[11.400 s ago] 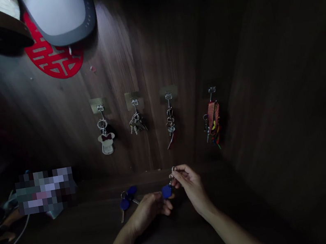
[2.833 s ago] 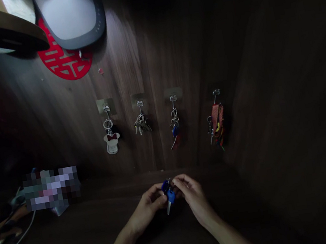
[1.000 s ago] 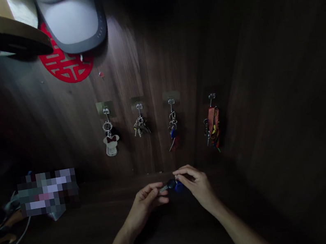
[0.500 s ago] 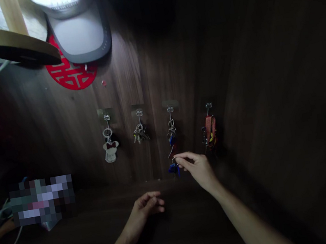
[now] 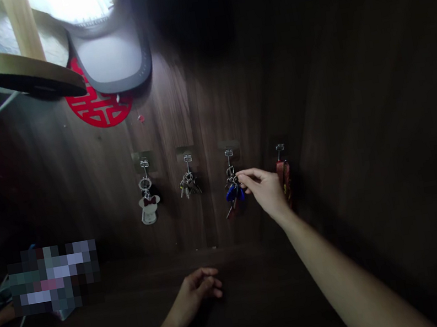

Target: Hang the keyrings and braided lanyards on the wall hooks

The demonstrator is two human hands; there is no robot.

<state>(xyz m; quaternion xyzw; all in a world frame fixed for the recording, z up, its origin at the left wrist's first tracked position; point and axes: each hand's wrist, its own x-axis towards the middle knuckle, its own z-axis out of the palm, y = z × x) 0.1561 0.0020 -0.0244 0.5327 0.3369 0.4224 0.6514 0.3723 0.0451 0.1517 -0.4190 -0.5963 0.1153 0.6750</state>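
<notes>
My right hand pinches a key ring with blue fobs, held up close to the third wall hook. On that hook hangs another bunch of keys with a blue fob and a dark reddish piece; the two bunches overlap, so I cannot tell whether the held ring touches the hook. My left hand hovers lower down over the dark surface, fingers loosely bent and apart, with nothing in them.
To the left, a hook holds a keychain with a white bow-wearing figure and another a plain key bunch. A brown strap hangs behind my right hand. Above are a cap, a red cutout and a round-based lamp.
My right hand has raised the key ring from below the hanging bunch up to just under the third hook. My left hand has hardly moved.
</notes>
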